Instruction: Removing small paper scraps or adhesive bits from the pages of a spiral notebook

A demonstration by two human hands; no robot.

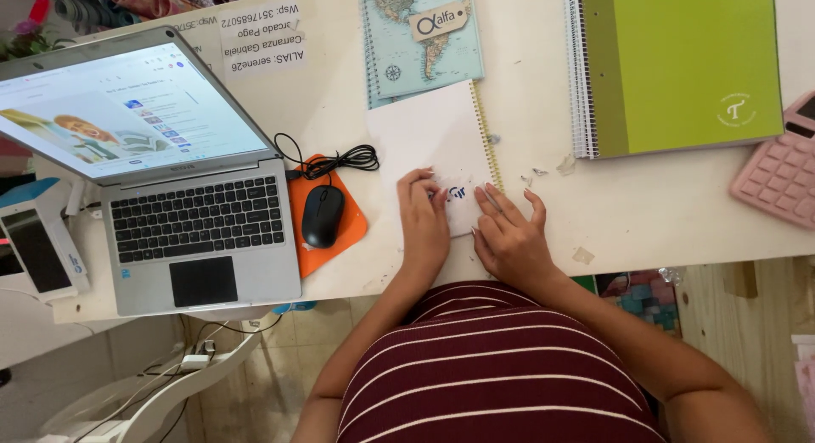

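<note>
White tabletop [645, 205] fills most of the frame, seen from above, with tiled floor showing along the bottom left. Near the middle lies a small white spiral-bound notebook with a gold wire spine [429, 142], its lower edge bearing a small blue sticker shape [457, 193]. Both hands rest flat on that lower edge: the left hand [422, 218] has its fingers curled down onto the cover just left of the blue shape, and the right hand [509, 231] lies open with fingers spread, fingertips pressing the cover beside the spine. Neither hand grips anything. Small torn scraps of paper [535, 173] lie just right of the spine. Left of the notebook, a black corded mouse [323, 215] sits on an orange pad [352, 227], and a silver laptop with a lit screen [170, 214] fills the left of the frame. At upper right lies a large green spiral notebook [688, 61], with a pink calculator [781, 171] at the right edge. A map-printed notebook [416, 44] sits at top centre.
</note>
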